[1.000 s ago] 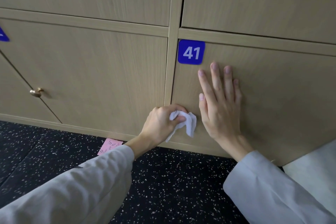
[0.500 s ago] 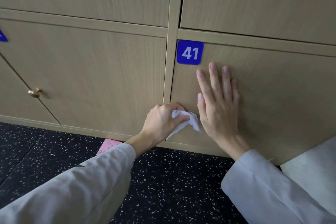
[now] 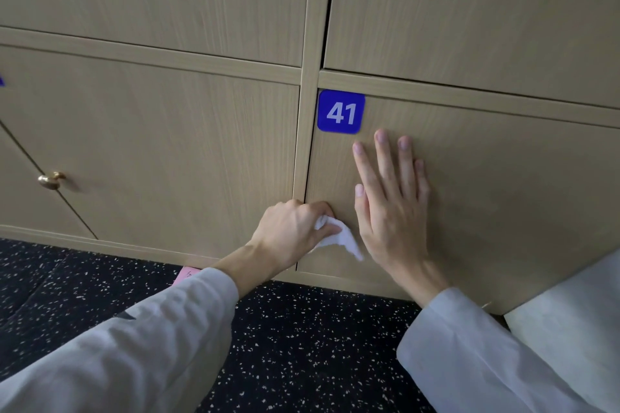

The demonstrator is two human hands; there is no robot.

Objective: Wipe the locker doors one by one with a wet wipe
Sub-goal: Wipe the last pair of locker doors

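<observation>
L hand (image 3: 295,228) grips white wet wipe (image 3: 339,235), fingers + thumb curled round it, knuckles up against lower L edge of locker door 41 (image 3: 503,194), right at the gap next to the vertical frame post (image 3: 310,77). Wipe bunched in the fist, a loose tail hangs out to the R and down, touching the door face, tip just beside the heel of the R hand. R hand (image 3: 392,208) flat on door 41, fingers straight and slightly spread, palm pressed to the wood, holds nothing; fingertips (image 3: 380,137) just below/R of the blue number plate "41" (image 3: 341,112) at door's top L corner. Hands close together, wipe between them, low on the door.

Both arms in light grey sleeves (image 3: 151,345), cuffs pulled back from wrists. Door to the L (image 3: 161,161) shut, plain wood grain; further L another door w/ small brass knob (image 3: 50,180). Two upper-row doors above, R one (image 3: 469,10) w/ dark gap along its L edge. Sliver of another blue plate (image 3: 1,81) at far L edge. Floor (image 3: 302,345) black w/ white speckles. Pink sticky note (image 3: 188,275) on floor at cabinet base, partly hidden behind L sleeve, writing not legible. White fabric (image 3: 577,329) at lower R corner, can't tell what it is.
</observation>
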